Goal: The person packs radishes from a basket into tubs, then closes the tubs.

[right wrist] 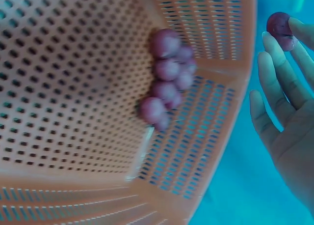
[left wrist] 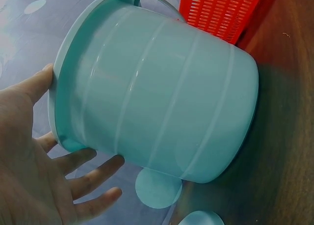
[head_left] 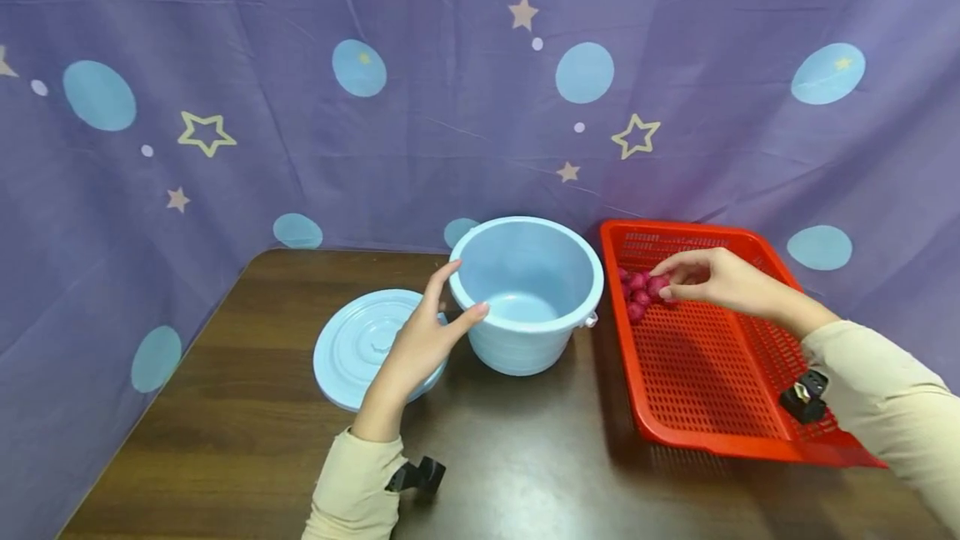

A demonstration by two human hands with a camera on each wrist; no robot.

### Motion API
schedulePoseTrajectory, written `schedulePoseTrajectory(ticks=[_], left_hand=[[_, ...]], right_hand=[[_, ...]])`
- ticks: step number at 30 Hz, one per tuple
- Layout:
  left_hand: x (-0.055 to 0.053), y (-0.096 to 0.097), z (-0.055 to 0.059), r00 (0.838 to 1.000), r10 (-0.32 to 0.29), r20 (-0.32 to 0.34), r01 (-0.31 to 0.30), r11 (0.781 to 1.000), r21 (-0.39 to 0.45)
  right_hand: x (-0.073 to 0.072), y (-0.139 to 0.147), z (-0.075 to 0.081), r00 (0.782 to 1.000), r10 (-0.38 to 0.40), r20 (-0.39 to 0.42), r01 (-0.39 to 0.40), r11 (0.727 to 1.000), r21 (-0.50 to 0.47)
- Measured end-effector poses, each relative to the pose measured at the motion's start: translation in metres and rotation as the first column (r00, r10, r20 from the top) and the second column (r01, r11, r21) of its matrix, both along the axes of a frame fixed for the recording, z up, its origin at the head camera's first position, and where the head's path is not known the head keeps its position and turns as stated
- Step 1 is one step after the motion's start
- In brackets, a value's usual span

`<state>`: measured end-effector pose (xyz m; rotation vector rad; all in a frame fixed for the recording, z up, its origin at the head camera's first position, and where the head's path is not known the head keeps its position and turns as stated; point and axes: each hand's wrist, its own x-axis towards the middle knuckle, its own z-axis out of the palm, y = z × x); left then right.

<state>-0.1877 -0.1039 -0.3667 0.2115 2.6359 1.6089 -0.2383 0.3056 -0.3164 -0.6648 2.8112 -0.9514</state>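
A light blue bucket stands upright on the table. My left hand is spread at its left side, thumb and index fingertips right at the rim; the left wrist view shows the other fingers stretched out along the bucket's outside. Over the red basket, my right hand pinches a small dark red ball between thumb and fingertips. More small red balls are heaped against the basket's wall. Inside the bucket, only bare walls and bottom show.
A round light blue lid lies on the wooden table, left of the bucket and partly behind my left hand. The basket stands to the bucket's right. A purple curtain with stars and dots hangs behind the table.
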Motion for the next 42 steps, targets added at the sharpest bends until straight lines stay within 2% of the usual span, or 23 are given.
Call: schedulePoseTrajectory(ticks=[4,7,15,20,29,42], left_hand=[[-0.001,0.000,0.000,1.000,0.005,-0.007,-0.005,1.000,-0.002],[-0.002,0.000,0.000,1.000,0.008,-0.013,-0.008,1.000,-0.003],[-0.002,-0.001,-0.001,1.000,0.005,-0.015,-0.005,1.000,-0.016],[-0.002,0.000,-0.001,1.000,0.010,-0.014,-0.010,1.000,-0.017],[0.000,0.000,-0.002,1.000,0.009,-0.015,-0.010,1.000,-0.020],[0.000,-0.001,-0.003,1.000,0.010,-0.027,-0.011,1.000,-0.023]], right_hand=[[0.002,-0.005,0.014,0.997,0.003,-0.077,-0.003,1.000,-0.002],[0.001,-0.010,0.021,0.995,0.009,-0.097,-0.010,1.000,-0.013],[-0.002,-0.028,0.034,0.999,0.019,-0.049,-0.020,0.999,-0.037],[-0.007,-0.046,0.037,0.996,0.080,-0.031,-0.082,0.992,-0.091],[-0.009,-0.084,0.036,0.981,0.185,-0.049,-0.191,0.970,-0.151],[-0.007,-0.116,0.018,0.969,0.247,-0.012,-0.247,0.966,-0.078]])
